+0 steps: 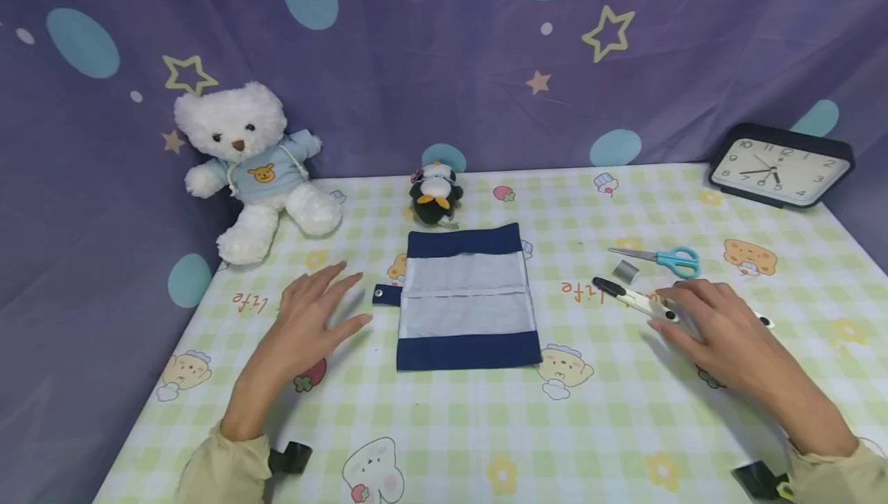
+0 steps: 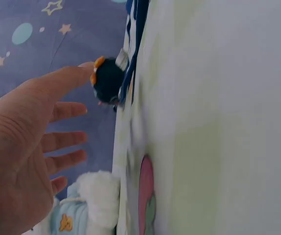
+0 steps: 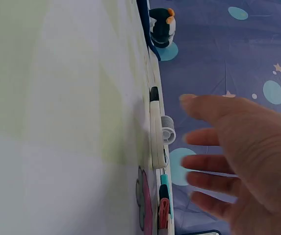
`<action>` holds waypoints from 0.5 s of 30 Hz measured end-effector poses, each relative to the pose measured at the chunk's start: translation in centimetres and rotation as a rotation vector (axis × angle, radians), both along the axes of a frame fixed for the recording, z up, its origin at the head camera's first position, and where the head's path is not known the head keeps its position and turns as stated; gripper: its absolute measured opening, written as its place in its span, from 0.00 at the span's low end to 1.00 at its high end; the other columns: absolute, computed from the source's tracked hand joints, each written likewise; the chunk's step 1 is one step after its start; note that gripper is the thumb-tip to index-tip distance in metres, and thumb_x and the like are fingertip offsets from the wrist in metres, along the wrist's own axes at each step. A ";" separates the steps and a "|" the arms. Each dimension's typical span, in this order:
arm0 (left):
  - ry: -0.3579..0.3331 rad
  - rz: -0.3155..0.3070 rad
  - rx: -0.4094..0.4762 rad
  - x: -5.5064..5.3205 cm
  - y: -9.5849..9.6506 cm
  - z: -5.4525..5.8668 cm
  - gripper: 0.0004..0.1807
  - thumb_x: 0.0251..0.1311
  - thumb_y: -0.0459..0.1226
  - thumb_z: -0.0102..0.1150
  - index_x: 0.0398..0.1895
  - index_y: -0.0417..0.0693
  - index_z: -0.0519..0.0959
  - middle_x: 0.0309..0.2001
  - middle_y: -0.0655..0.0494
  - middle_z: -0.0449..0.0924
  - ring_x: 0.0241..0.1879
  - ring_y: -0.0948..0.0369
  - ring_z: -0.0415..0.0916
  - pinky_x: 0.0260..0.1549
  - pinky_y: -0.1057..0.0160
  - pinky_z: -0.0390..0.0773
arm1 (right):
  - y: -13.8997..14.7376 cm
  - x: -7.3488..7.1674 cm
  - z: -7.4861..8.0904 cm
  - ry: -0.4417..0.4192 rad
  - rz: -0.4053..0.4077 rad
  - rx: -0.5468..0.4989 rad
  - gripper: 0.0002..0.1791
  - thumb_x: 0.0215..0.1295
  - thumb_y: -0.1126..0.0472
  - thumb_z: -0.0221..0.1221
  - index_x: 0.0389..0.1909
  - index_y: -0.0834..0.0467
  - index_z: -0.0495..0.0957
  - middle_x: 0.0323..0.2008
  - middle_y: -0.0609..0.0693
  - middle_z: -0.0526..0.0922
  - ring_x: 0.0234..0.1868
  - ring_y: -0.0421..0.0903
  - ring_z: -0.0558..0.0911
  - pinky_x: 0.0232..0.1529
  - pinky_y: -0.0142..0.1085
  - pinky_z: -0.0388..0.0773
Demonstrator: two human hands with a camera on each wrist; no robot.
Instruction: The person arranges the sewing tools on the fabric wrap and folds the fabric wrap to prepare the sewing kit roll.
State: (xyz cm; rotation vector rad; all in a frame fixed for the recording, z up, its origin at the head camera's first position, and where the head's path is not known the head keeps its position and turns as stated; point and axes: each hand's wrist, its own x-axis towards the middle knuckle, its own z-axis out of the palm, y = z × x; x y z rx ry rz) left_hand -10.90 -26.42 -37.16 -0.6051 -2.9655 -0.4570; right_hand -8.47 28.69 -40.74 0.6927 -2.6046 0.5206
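Note:
A navy and light-grey fabric pouch (image 1: 466, 300) lies spread flat mid-table, its snap tab (image 1: 387, 295) pointing left. My left hand (image 1: 305, 323) hovers left of that tab, fingers spread and holding nothing. Over on the right, my right hand (image 1: 721, 334) is held above the table with relaxed fingers, also holding nothing. Its fingertips overlap the end of a slim white tool with a black tip (image 1: 634, 300) in the head view. A small grey thread spool (image 1: 626, 271) lies just behind this tool, and turquoise-handled scissors (image 1: 659, 257) lie farther back. The right hand partly hides another white item (image 1: 765, 320).
A black plush penguin (image 1: 435, 194) lies behind the pouch. At the back left sits a white teddy bear (image 1: 257, 169) in a blue top. A black-framed clock (image 1: 780, 166) stands at the back right. A purple curtain (image 1: 430, 49) hangs behind the checked tablecloth (image 1: 444, 419).

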 end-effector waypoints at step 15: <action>-0.139 -0.059 0.369 -2.2 1.6 -2.3 0.22 0.66 0.41 0.70 0.61 0.45 0.82 0.61 0.47 0.78 0.64 0.46 0.72 0.63 0.40 0.67 | -0.1 0.2 -0.6 -0.153 -0.111 0.005 0.16 0.57 0.67 0.74 0.45 0.64 0.83 0.31 0.46 0.76 0.30 0.42 0.71 0.29 0.44 0.71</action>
